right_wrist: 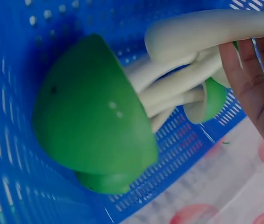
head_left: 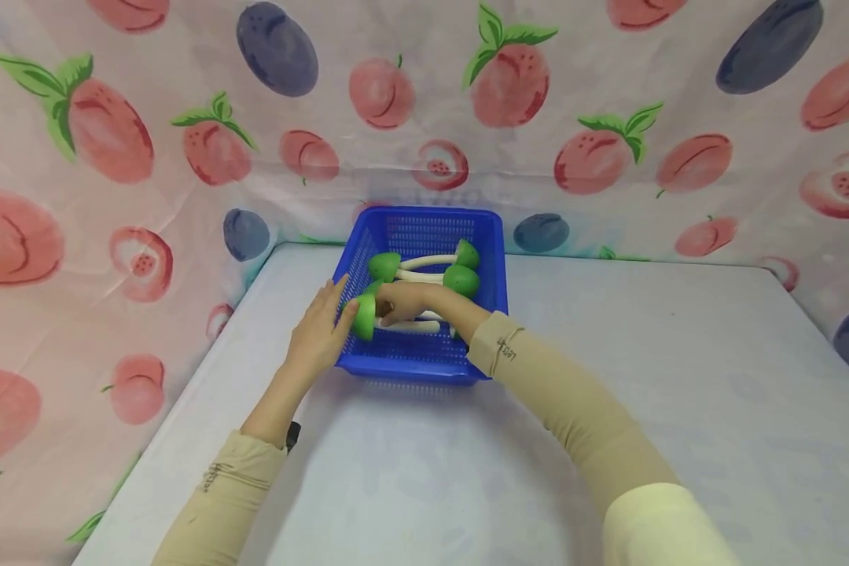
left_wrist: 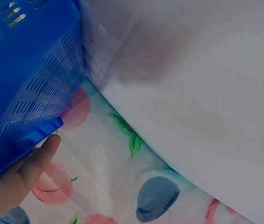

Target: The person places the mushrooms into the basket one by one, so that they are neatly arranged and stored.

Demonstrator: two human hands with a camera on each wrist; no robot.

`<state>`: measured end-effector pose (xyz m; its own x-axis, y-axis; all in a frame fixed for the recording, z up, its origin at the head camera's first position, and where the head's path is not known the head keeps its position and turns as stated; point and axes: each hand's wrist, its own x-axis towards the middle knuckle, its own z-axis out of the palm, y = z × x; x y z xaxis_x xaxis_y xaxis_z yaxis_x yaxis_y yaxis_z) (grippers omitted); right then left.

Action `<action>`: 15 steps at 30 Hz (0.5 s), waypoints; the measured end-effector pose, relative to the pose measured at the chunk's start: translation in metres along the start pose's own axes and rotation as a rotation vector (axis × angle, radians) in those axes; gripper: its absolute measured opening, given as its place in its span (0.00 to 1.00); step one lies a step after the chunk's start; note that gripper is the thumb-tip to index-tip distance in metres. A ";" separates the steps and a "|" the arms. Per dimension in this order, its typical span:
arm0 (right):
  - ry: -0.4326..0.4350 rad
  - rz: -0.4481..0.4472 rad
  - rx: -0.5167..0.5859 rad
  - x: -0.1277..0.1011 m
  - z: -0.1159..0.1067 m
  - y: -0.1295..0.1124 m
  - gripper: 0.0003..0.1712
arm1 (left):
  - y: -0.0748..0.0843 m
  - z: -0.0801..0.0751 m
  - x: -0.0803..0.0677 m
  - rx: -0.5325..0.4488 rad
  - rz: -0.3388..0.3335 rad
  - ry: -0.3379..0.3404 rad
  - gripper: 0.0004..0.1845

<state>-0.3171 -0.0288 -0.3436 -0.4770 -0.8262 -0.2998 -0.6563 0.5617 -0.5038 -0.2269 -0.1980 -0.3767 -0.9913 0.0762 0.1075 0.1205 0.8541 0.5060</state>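
Note:
A blue slotted basket (head_left: 424, 215) stands at the back of the table and holds several toy mushrooms with green caps and white stems. My right hand (head_left: 402, 303) reaches into the basket and grips the white stem (right_wrist: 206, 28) of the nearest mushroom, just behind its green cap (head_left: 364, 316). That cap (right_wrist: 89, 112) fills the right wrist view, with my fingers (right_wrist: 258, 79) at the right. My left hand (head_left: 318, 330) lies flat against the basket's left outer wall (left_wrist: 24, 79), fingers (left_wrist: 36, 161) straight. Two other mushrooms (head_left: 460, 279) lie further back in the basket.
The white table (head_left: 608, 409) spreads out in front and to the right of the basket. A fruit-printed cloth (head_left: 184, 157) hangs close behind and along both sides. The table's left edge (left_wrist: 136, 121) runs beside the basket.

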 end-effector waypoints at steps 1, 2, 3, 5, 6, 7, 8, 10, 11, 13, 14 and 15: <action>-0.015 0.023 0.019 0.001 0.002 0.002 0.07 | 0.000 0.000 0.000 -0.003 0.001 0.001 0.38; -0.030 0.048 0.035 0.002 0.004 0.003 0.09 | 0.000 0.000 0.000 -0.006 0.002 0.001 0.38; -0.046 0.070 0.050 0.003 0.006 0.004 0.10 | 0.000 0.000 -0.001 -0.009 0.002 0.001 0.38; -0.066 0.114 0.079 0.004 0.008 0.006 0.13 | 0.000 0.000 -0.002 -0.009 0.001 0.001 0.38; -0.076 0.133 0.087 0.005 0.009 0.007 0.15 | 0.000 0.000 -0.002 -0.009 0.000 0.001 0.38; -0.087 0.148 0.095 0.006 0.010 0.008 0.15 | 0.000 0.000 -0.002 -0.007 0.000 0.001 0.38; -0.097 0.160 0.095 0.007 0.011 0.008 0.16 | 0.000 0.000 -0.002 -0.004 -0.001 -0.001 0.38; -0.114 0.176 0.084 0.008 0.011 0.008 0.16 | 0.001 -0.001 -0.002 -0.002 -0.002 -0.003 0.39; -0.121 0.182 0.077 0.008 0.011 0.007 0.16 | 0.001 -0.001 -0.001 -0.002 -0.002 -0.004 0.39; -0.132 0.191 0.059 0.010 0.012 0.006 0.16 | 0.001 -0.001 -0.001 -0.002 0.000 -0.006 0.39; -0.133 0.198 0.053 0.010 0.013 0.006 0.17 | 0.002 -0.001 -0.001 -0.003 0.001 -0.005 0.39; -0.133 0.204 0.048 0.011 0.013 0.005 0.17 | 0.001 -0.001 -0.001 -0.004 0.002 -0.004 0.39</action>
<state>-0.3183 -0.0358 -0.3604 -0.5139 -0.6958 -0.5018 -0.5236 0.7177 -0.4590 -0.2255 -0.1976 -0.3748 -0.9913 0.0798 0.1051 0.1225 0.8521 0.5089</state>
